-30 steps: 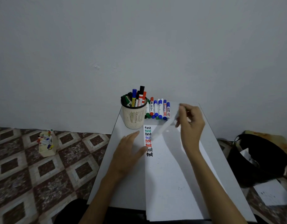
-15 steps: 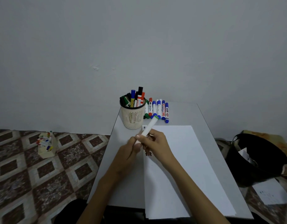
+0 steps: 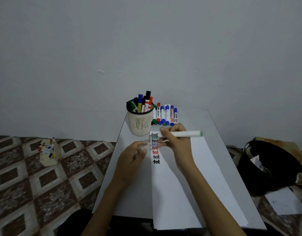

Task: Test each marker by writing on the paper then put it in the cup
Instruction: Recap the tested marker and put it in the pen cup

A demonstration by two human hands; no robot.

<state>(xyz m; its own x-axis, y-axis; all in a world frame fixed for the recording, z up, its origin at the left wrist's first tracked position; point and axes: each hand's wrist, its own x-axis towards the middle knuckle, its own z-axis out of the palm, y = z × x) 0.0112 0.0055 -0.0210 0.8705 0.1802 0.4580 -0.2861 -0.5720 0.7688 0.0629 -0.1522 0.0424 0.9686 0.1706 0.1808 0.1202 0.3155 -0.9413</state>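
— Where is the marker being tested?

— The white-barrelled marker with a green end [image 3: 180, 134] is in the right hand [image 3: 178, 143], whose fingers and thumb are clasped round its writing end. It lies almost level, green end pointing right, tip over the far left corner of the white sheet of paper [image 3: 180, 184]. Whether the tip touches the sheet I cannot tell.

— And the left hand?

— The left hand [image 3: 131, 159] sits on the grey table [image 3: 135, 198] just beside the paper's left edge, its fingers loosely curled and blurred. I cannot tell if they hold anything.

— What crowds that corner?

— A column of "test" words [image 3: 155, 153] in black, red, blue and green runs down the left margin, its upper words partly hidden by the right fingers. The cream slotted plastic cup with a black rim [image 3: 140, 123] stands just beside the corner, with upright markers [image 3: 143, 103] in it. A row of capped markers [image 3: 165, 114], red, blue and green, lies right of the cup, just beyond the paper's far edge.

— Anything off the table?

— On the brown patterned tile floor [image 3: 36, 181] to the left stands a small cream box of coloured pens [image 3: 49, 152]. To the right sits a black bin [image 3: 269, 167], with a loose white sheet [image 3: 286, 201] near it.
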